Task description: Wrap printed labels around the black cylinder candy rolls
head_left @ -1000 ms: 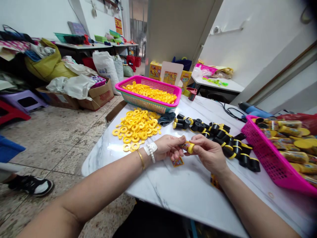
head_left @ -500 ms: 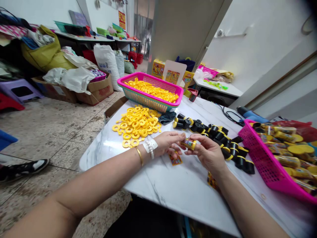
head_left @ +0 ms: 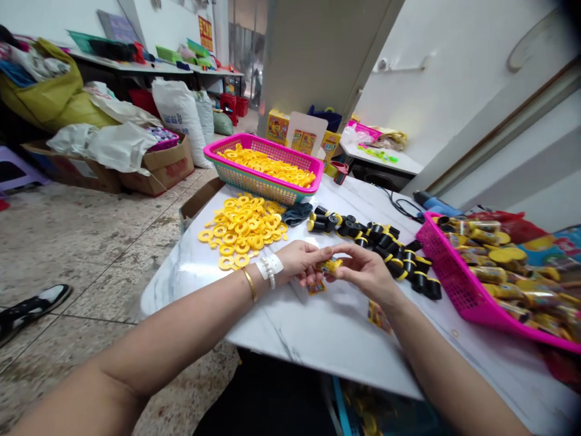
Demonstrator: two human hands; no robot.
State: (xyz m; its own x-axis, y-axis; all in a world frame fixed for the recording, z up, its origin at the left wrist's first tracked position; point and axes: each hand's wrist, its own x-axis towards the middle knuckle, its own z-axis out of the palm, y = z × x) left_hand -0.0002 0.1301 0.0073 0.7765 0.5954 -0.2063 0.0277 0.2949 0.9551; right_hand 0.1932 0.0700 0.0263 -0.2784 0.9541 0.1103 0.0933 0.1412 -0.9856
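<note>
Between my hands, above the white marble-patterned table point(head_left: 290, 327), is a small yellow cylinder with a printed label point(head_left: 330, 265). My left hand point(head_left: 299, 261) pinches its left end with thumb and fingers. The fingers of my right hand point(head_left: 367, 269) close on the other end. Beneath my left fingers a small colourful printed sticker point(head_left: 316, 288) lies on the table. More printed stickers point(head_left: 377, 316) lie beside my right wrist, partly hidden by it. Black cylinders with yellow ends point(head_left: 385, 245) are scattered beyond my right hand.
Loose yellow ring-shaped pieces point(head_left: 245, 225) lie at the left, and a pink basket point(head_left: 213, 151) behind is full of them. At the right, another pink basket point(head_left: 447, 287) contains labelled yellow cylinders. A dark cloth point(head_left: 297, 213) and a blue tool with a cable point(head_left: 433, 203) lie farther back.
The cylinder has been turned in my fingers, and my hands are closer together. The whole view has shifted, so the table and baskets appear farther left.
</note>
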